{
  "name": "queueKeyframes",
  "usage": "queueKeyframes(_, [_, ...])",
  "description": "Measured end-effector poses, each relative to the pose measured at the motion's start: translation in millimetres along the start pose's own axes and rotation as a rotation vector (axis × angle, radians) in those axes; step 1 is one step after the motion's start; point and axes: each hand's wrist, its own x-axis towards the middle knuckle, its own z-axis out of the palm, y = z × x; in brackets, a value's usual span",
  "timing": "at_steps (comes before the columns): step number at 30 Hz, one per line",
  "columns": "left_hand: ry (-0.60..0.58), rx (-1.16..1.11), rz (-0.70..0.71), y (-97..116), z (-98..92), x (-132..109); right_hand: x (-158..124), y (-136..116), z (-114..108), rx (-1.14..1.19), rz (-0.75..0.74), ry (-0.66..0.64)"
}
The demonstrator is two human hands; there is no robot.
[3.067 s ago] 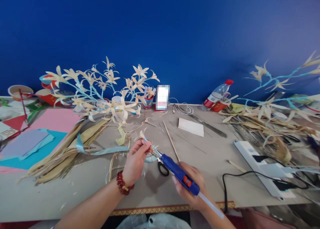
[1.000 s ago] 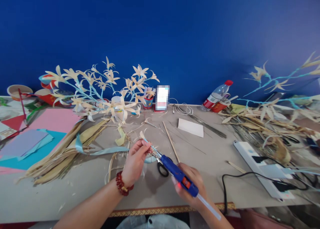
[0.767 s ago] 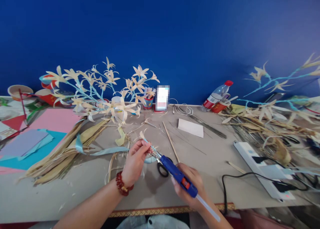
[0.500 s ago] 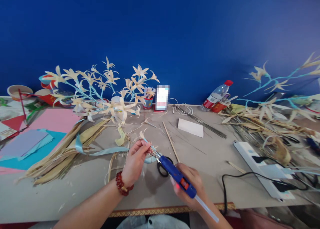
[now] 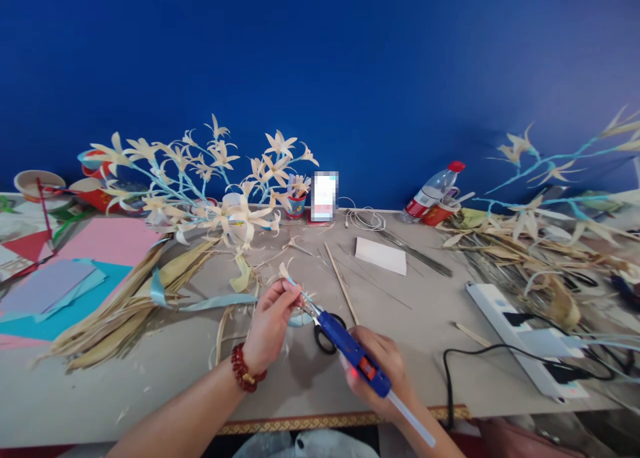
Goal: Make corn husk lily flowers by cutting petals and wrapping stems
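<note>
My left hand (image 5: 270,321) pinches a small cream straw flower (image 5: 286,271) on a thin light-blue stem, held just above the grey table (image 5: 400,311). My right hand (image 5: 380,371) grips a blue glue gun (image 5: 350,351) with a clear glue stick poking out behind. Its metal nozzle touches the flower stem at my left fingertips. Black-handled scissors (image 5: 326,338) lie on the table under the gun.
A branch of cream flowers (image 5: 210,171) stands at the back left beside coloured paper sheets (image 5: 75,271) and dried husk strips (image 5: 125,305). A white power strip (image 5: 520,338) with a black cable, a plastic bottle (image 5: 433,190), a white card (image 5: 383,255) and more husks (image 5: 525,245) lie right.
The glue gun and my right hand have crept slightly left and down. My left hand with the flower has stayed in place.
</note>
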Motion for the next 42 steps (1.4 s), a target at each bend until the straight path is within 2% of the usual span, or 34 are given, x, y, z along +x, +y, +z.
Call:
queueKeyframes(12, [0.002, -0.004, 0.000, -0.1, 0.3, -0.2, 0.0, 1.5, 1.7, 0.001, -0.018, 0.023])
queueKeyframes(17, [0.007, 0.004, 0.005, 1.5, 1.1, 0.6, 1.1, 0.7, -0.4, 0.004, 0.023, 0.003])
queueKeyframes(21, [0.012, 0.000, 0.002, 2.5, 1.7, 0.4, 0.9, -0.9, -1.5, 0.026, 0.028, 0.041])
queueKeyframes(29, [0.007, 0.001, -0.010, 3.4, 2.9, -0.4, -3.2, 3.4, 1.2, 0.021, 0.032, 0.005])
queueKeyframes(36, [-0.016, -0.015, -0.011, 2.5, 2.1, 0.3, -5.9, 2.6, -6.8, 0.009, 0.072, 0.023])
queueKeyframes(42, [-0.027, -0.006, -0.023, 2.4, 2.7, -0.5, 1.4, -3.4, -3.6, 0.039, 0.018, -0.010])
